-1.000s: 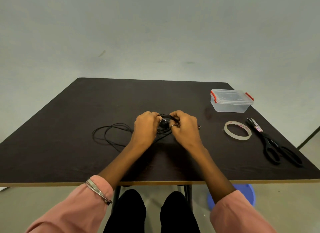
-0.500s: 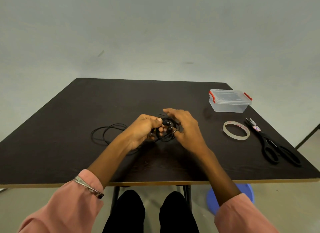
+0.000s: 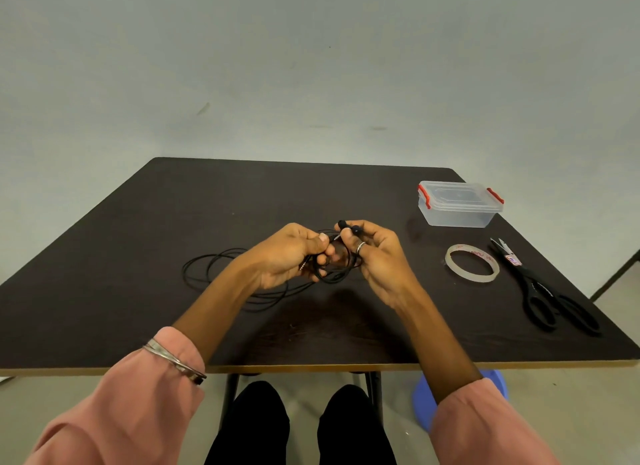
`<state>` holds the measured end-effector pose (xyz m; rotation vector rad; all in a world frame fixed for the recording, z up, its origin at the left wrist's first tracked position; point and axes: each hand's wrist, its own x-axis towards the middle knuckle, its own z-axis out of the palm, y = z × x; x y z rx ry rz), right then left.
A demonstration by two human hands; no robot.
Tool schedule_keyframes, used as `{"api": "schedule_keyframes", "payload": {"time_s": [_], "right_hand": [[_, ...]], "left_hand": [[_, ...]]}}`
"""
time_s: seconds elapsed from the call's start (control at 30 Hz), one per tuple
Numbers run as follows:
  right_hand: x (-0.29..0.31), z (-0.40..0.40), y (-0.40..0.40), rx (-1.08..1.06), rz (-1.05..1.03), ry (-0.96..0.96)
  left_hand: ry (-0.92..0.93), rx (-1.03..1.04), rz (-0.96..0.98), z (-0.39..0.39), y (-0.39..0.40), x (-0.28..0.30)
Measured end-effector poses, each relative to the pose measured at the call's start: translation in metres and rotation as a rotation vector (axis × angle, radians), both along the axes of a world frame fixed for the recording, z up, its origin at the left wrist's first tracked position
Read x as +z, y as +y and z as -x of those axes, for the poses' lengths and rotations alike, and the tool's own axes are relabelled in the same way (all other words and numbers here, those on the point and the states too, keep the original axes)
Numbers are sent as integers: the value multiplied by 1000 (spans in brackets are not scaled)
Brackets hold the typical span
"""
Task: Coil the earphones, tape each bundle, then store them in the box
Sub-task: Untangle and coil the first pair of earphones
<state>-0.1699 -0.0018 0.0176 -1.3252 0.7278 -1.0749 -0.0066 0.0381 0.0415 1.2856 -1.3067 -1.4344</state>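
- The left hand and right hand are raised just above the middle of the table, both closed on a small coil of black earphones: the left thumb and fingers pinch the cable by the plug, the right fingertips pinch the two earbuds at the top.
- Much of the coil is hidden behind the fingers, so its loops cannot be counted.
- A second, looser earphone cable lies on the table left of the hands; the left wrist covers part of it.
- The dark table stands before a plain pale wall; its near edge is light-coloured.
- Far right sits a clear lidded box with red clips; nearer, a tape roll lies flat, with black scissors just right of it.
- A blue stool shows below the table, partly hidden by the right sleeve.
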Motion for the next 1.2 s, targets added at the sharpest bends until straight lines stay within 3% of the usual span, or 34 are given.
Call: {"api": "schedule_keyframes", "payload": {"time_s": [0.23, 0.37, 0.57, 0.7, 0.8, 0.87, 0.93, 1.07, 1.2], "right_hand": [[6, 2, 3, -37, -47, 25], [3, 1, 4, -94, -61, 41], [5, 19, -3, -121, 231, 321], [14, 42, -2, -38, 308, 369], [17, 59, -3, -11, 246, 325], [15, 71, -1, -9, 199, 316], [9, 83, 1, -33, 153, 315], [-5, 102, 5, -83, 68, 373], [-11, 109, 8, -139, 16, 384]], "left_hand": [[-25, 109, 82, -4, -3, -13], [-140, 174, 207, -1, -5, -20], [-190, 93, 231, 9, -5, -22], [-72, 27, 185, 26, -5, -21], [110, -19, 77, 38, -6, -21], [127, -46, 59, 49, -7, -23], [-1, -30, 121, 63, -11, -28], [-430, 55, 388, 83, -20, -41], [-496, 144, 493, 96, -23, -50]]}}
